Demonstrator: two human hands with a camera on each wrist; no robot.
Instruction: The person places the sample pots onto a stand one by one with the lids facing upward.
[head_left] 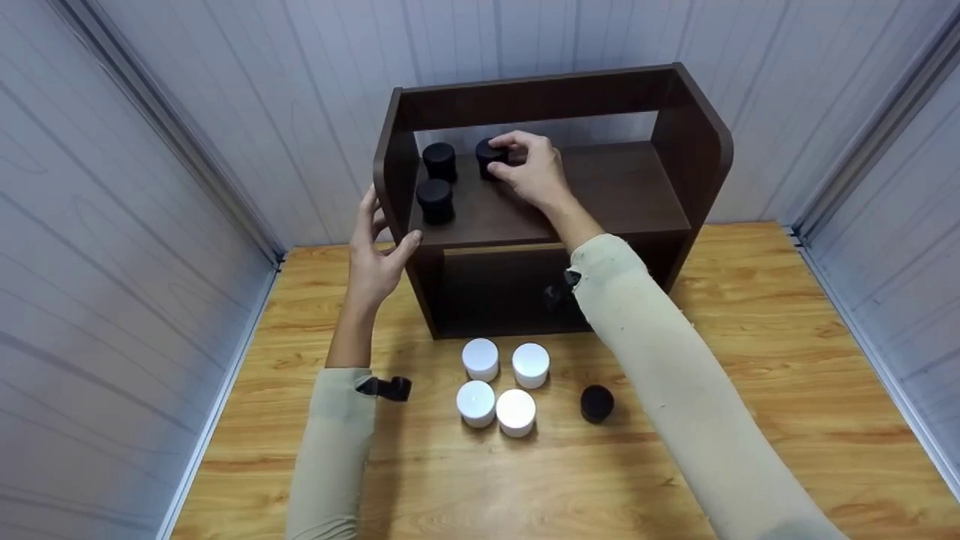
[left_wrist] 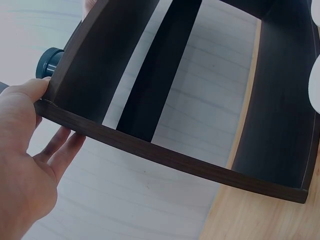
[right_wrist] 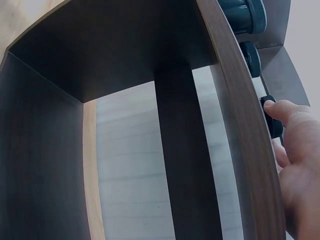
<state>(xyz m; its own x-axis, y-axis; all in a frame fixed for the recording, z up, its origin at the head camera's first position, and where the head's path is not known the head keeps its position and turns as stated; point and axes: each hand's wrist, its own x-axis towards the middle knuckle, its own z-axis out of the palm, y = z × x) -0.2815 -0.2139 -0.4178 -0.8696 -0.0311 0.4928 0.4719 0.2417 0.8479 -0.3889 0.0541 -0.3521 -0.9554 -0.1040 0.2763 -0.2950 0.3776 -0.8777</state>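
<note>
My right hand [head_left: 534,169] pinches a black lidded jar [head_left: 489,156] between thumb and fingers on the upper shelf of a dark brown rack [head_left: 622,187]. Two more black jars stand at that shelf's left end, one at the back [head_left: 439,160] and one in front [head_left: 435,201]. At the rack's left side panel, my left hand [head_left: 375,259] grips the edge, its thumb on the front and its fingers around the outside. In the right wrist view the pinched jar [right_wrist: 271,117] is partly hidden by the shelf board and the thumb.
Several white jars [head_left: 480,358] stand grouped on the wooden table [head_left: 787,360] before the rack. A single black jar [head_left: 597,403] is to their right, beside my right sleeve. Pale panelled walls [head_left: 150,225] enclose the table at the back and sides.
</note>
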